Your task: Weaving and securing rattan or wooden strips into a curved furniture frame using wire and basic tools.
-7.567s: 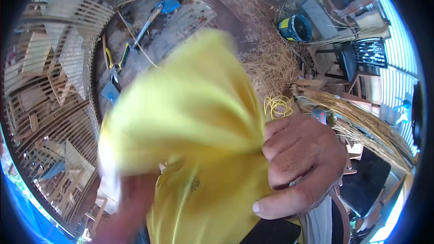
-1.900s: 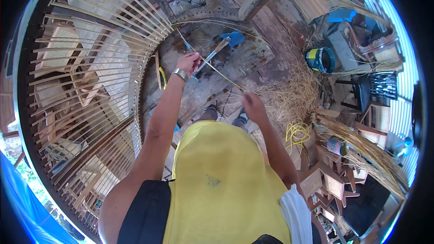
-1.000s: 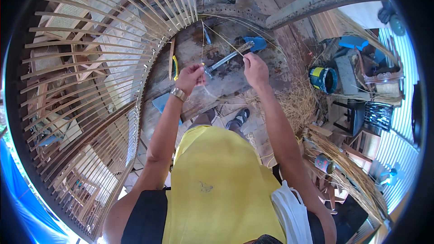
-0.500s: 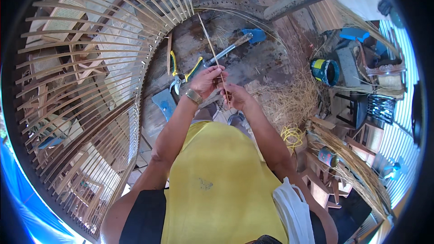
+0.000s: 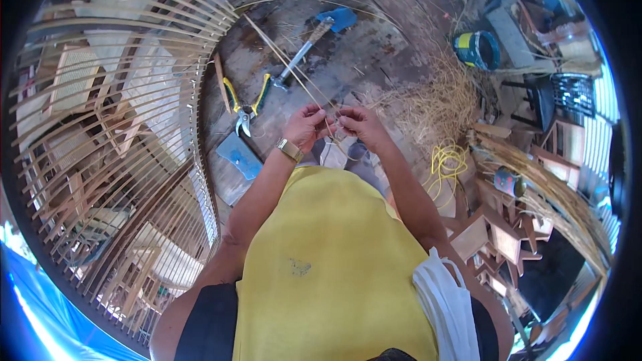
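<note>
A long, thin cane strip [image 5: 277,52] runs from the curved frame's edge down to my hands. My left hand [image 5: 306,128], with a gold watch at its wrist, pinches the strip between thumb and fingers. Close beside it, my right hand [image 5: 364,128] is closed with thumb against fingertips on a thin strand of the cane. The strip's near end curls below the hands. Beyond them lies a hammer [image 5: 299,60], with the strip passing over it. Pruning shears [image 5: 245,110] with yellow and dark handles lie to the left of the hammer.
A large curved frame with many wooden slats [image 5: 127,127] fills the left. Blue pieces lie by the shears [image 5: 239,156] and the hammer handle [image 5: 342,19]. Right are cane shavings [image 5: 438,103], a paint bucket [image 5: 477,50], yellow cord [image 5: 448,164] and a long fibre bundle [image 5: 555,194].
My hands have moved slightly apart sideways. The strip, a single line before, now shows two strands and a curled near end. The view has shifted, with the tools now further left.
</note>
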`<action>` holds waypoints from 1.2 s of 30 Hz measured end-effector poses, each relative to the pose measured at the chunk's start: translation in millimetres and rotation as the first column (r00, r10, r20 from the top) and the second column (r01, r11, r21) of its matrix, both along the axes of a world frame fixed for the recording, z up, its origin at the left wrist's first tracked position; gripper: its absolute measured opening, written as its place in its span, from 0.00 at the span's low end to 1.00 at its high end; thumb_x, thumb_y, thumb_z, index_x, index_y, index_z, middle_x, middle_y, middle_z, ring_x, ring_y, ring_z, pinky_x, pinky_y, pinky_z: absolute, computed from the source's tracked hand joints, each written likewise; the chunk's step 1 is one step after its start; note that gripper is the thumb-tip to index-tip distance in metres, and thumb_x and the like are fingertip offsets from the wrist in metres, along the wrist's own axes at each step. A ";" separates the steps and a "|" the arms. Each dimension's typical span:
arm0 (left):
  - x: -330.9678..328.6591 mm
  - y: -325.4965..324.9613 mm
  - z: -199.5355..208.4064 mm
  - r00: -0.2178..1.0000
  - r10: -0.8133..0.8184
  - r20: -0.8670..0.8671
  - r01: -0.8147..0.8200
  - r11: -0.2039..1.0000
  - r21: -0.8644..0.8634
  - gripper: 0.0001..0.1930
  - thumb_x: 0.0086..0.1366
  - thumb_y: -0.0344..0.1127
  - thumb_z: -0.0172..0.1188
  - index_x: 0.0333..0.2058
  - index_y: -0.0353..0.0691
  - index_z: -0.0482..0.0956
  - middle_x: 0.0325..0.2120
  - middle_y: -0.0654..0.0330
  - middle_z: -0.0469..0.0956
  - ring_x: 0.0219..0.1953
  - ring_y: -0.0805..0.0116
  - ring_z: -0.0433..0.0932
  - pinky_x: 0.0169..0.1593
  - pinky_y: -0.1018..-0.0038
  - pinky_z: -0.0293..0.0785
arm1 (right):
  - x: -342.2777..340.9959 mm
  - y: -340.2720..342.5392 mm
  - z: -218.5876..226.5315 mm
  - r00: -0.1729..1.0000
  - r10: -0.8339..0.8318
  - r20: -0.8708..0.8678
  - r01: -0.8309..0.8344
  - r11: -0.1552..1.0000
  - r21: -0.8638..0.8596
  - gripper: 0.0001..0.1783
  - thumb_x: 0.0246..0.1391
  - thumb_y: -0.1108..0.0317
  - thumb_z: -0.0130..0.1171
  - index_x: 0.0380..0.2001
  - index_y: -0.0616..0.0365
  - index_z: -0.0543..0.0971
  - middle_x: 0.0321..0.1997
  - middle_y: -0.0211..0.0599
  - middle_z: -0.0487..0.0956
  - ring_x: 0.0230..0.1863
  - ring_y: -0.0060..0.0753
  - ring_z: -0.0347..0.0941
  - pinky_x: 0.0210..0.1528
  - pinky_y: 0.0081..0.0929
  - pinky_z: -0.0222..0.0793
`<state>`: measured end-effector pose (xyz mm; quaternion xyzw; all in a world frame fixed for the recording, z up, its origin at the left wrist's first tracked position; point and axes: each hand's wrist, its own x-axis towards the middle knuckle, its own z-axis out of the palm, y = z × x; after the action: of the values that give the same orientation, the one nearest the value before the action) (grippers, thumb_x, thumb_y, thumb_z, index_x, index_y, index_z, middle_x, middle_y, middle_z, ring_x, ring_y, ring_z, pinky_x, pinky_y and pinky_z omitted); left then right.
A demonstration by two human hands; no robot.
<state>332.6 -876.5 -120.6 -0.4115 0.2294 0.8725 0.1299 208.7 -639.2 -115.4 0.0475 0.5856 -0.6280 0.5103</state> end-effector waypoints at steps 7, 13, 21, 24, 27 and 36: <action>-30.5 83.3 24.4 0.986 -0.134 -0.101 0.145 0.982 0.117 0.17 0.93 0.36 0.70 0.72 0.40 0.80 0.53 0.54 0.94 0.54 0.58 0.98 0.57 0.54 1.03 | -2.0 68.3 10.7 0.894 0.144 -0.424 -0.055 0.975 0.214 0.11 0.81 0.70 0.76 0.59 0.63 0.94 0.54 0.35 0.98 0.52 0.25 0.92 0.56 0.32 0.88; -37.4 130.1 -2.1 0.990 -0.128 -0.060 0.133 0.987 0.089 0.14 0.95 0.39 0.67 0.69 0.40 0.84 0.51 0.56 0.94 0.50 0.59 0.98 0.54 0.56 1.03 | 3.4 125.7 3.9 0.815 0.318 -0.485 -0.087 0.894 0.441 0.17 0.77 0.56 0.84 0.53 0.59 0.94 0.45 0.41 0.97 0.45 0.31 0.93 0.51 0.39 0.88; -43.6 180.5 1.8 0.987 -0.162 -0.005 0.162 0.987 -0.003 0.13 0.96 0.43 0.66 0.65 0.41 0.88 0.48 0.60 0.94 0.48 0.63 0.98 0.53 0.62 1.01 | 1.4 189.2 -3.3 0.935 0.195 -0.295 -0.114 0.956 0.270 0.20 0.81 0.51 0.81 0.49 0.59 0.92 0.41 0.35 0.94 0.39 0.29 0.90 0.44 0.35 0.86; -49.2 203.9 2.4 0.975 -0.185 0.121 0.201 0.969 -0.141 0.13 0.96 0.44 0.67 0.61 0.40 0.90 0.46 0.60 0.94 0.45 0.64 0.97 0.50 0.64 1.01 | 0.1 205.2 17.4 0.998 0.067 -0.002 -0.066 0.989 0.134 0.20 0.85 0.50 0.77 0.51 0.58 0.92 0.41 0.30 0.93 0.37 0.26 0.89 0.43 0.29 0.85; -50.6 232.9 -15.3 0.978 -0.172 0.117 0.195 0.955 -0.225 0.15 0.97 0.43 0.64 0.61 0.36 0.90 0.45 0.56 0.94 0.42 0.63 0.97 0.46 0.64 1.02 | -5.5 236.4 32.7 0.997 0.074 0.033 -0.078 0.987 0.139 0.20 0.88 0.51 0.72 0.52 0.59 0.92 0.41 0.30 0.93 0.37 0.26 0.90 0.42 0.29 0.85; -70.8 378.1 -83.1 0.938 -0.194 0.287 0.332 0.737 -0.589 0.16 0.93 0.41 0.59 0.46 0.37 0.86 0.35 0.55 0.95 0.31 0.65 0.95 0.30 0.66 0.90 | 11.5 619.7 35.3 0.898 0.403 -0.173 -0.292 0.844 0.450 0.16 0.88 0.57 0.71 0.54 0.60 0.94 0.38 0.24 0.89 0.42 0.22 0.84 0.48 0.31 0.82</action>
<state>261.8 -498.4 -203.8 -0.4822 0.5488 0.6703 0.1305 220.2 -19.5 -80.1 -0.0368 0.7657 -0.3864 0.5128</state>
